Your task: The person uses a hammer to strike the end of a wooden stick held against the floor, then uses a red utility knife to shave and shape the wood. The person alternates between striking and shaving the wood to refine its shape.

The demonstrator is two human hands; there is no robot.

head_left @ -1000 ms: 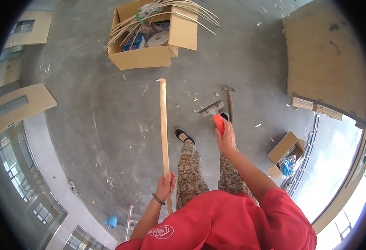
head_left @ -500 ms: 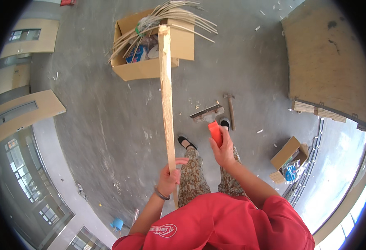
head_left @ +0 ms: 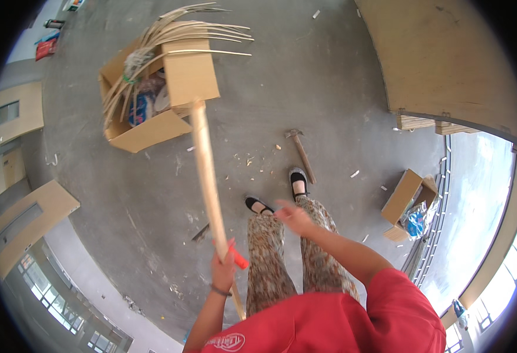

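Observation:
My left hand (head_left: 223, 270) is closed around a long wooden pole (head_left: 207, 165), which slants up and away from me. The same hand holds a wide-bladed scraper against the pole. Its red handle (head_left: 239, 259) sticks out to the right, and its dark blade (head_left: 200, 232) shows left of the pole, partly hidden. My right hand (head_left: 294, 219) hangs in front of my legs, slightly blurred, fingers apart with nothing seen in them. On the floor beyond my feet lies a hammer (head_left: 302, 156) with a wooden handle.
A cardboard box (head_left: 147, 138) with packages and a bundle of thin canes (head_left: 194, 35) stands ahead at left. Another box (head_left: 402, 197) sits at right by a floor track. Wood chips (head_left: 249, 160) are scattered near my feet. A large wooden panel (head_left: 447, 59) fills the far right.
The scraper has passed from my right hand to my left, alongside the pole. My right hand has moved left, without it. The pole's far end is lower, and the whole view has shifted.

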